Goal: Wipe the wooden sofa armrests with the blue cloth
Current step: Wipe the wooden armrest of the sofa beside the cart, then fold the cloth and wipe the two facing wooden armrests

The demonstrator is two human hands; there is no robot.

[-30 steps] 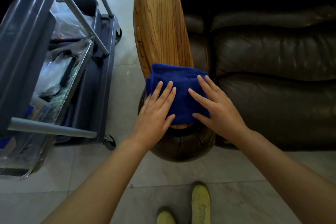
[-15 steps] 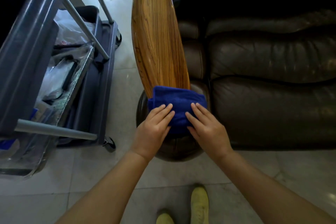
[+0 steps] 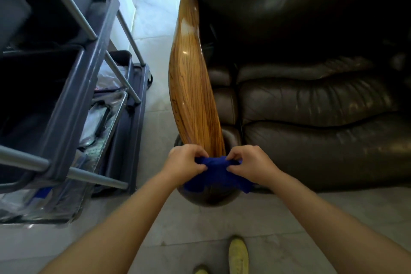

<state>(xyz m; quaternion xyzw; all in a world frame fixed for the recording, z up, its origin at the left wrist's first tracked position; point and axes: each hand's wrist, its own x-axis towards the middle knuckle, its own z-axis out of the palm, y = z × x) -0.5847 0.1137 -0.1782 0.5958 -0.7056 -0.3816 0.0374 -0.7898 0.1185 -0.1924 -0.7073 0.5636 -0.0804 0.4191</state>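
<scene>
Both hands pinch blue cloth [image 3: 216, 171] at armrest [image 3: 193, 95] near tip: left hand [image 3: 185, 162] and right hand [image 3: 249, 164] curled shut on bunched fabric (likely regathering for fresh fold), cloth draped over rounded front end.

**Colours in my view**

I see a deep royal blue cloth [image 3: 214, 170], plain, no print. The wooden armrest [image 3: 194, 87] is glossy honey-orange with dark brown grain streaks running along its length and pale white glare near its far end. The sofa [image 3: 311, 104] leather is very dark brown, creased, with dull highlights. The cart [image 3: 89, 69] is slate grey with lighter grey poles. Floor tiles [image 3: 153, 131] are pale grey-white. My shoes [image 3: 238, 256] are yellow-green.
</scene>
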